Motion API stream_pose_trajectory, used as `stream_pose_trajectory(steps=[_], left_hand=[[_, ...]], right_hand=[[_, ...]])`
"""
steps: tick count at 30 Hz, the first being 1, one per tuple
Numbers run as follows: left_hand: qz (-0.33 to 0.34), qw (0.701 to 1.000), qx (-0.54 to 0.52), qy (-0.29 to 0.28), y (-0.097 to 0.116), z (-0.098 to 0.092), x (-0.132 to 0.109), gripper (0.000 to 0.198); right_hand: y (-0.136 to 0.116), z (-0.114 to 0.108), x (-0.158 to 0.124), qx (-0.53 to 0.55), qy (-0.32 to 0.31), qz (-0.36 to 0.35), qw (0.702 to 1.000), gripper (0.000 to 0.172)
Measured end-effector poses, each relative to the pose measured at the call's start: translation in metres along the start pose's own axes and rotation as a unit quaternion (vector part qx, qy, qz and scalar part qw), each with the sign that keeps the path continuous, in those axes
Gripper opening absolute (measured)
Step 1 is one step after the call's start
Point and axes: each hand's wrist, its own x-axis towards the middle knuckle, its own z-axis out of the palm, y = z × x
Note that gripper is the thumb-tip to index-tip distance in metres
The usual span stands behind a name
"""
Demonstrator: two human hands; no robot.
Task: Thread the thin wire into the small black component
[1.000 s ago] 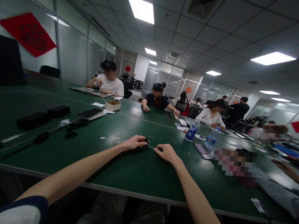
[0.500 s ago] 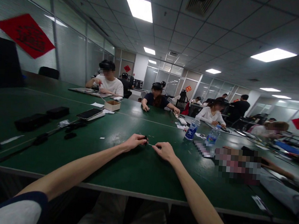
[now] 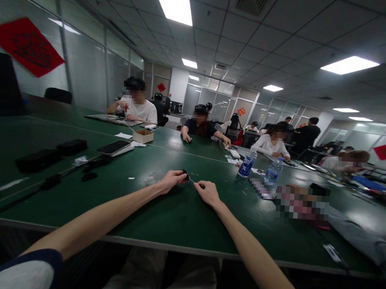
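Over the green table (image 3: 161, 217), my left hand (image 3: 171, 181) pinches a small black round-looking piece (image 3: 185, 175) between thumb and fingers. A thin pale rod (image 3: 191, 180), like the shaft of a small screwdriver, runs from that piece to the fingertips of my right hand (image 3: 208, 193). The right fingers are closed on the rod, and its rear end is hidden in the hand. Whether the rod's tip touches the black piece or sits in it is too small to tell.
To the left lie a phone (image 3: 114, 147), black cases (image 3: 38, 160) and a dark cable (image 3: 51, 181). Further back is an open cardboard box (image 3: 143, 136). Two water bottles (image 3: 247, 163) stand on the right. Several people sit around the table, one close on my right.
My hands appear slightly higher and further left, as does most of the scene. The rod now slopes more steeply down toward my right hand. Both grips stay closed.
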Motion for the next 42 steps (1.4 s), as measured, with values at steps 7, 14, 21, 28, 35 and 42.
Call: stream_pose_trajectory(steps=[7,14,21,28,35,42], left_hand=[[-0.010,1.000,0.007,-0.003,-0.001,-0.001,0.002,0.037],[-0.032,0.998,0.046,-0.029,0.005,0.004,-0.003,0.037],[-0.039,0.999,0.006,0.020,0.004,0.003,0.001,0.033],[-0.045,0.999,0.011,0.008,0.000,0.000,0.003,0.033],[-0.043,0.998,-0.005,0.037,0.005,0.004,0.000,0.030],[-0.034,0.998,-0.006,0.053,0.006,0.006,0.000,0.022]], right_hand=[[0.003,0.001,-0.002,0.005,-0.001,-0.025,1.000,0.040],[0.035,-0.017,0.017,-0.018,0.145,0.131,0.981,0.056],[0.104,-0.066,0.004,-0.089,0.194,0.287,0.934,0.051],[0.124,-0.075,-0.003,-0.097,0.199,0.337,0.915,0.050],[0.118,-0.068,-0.002,-0.097,0.131,0.306,0.938,0.050],[0.119,-0.064,0.000,-0.108,0.088,0.314,0.939,0.053]])
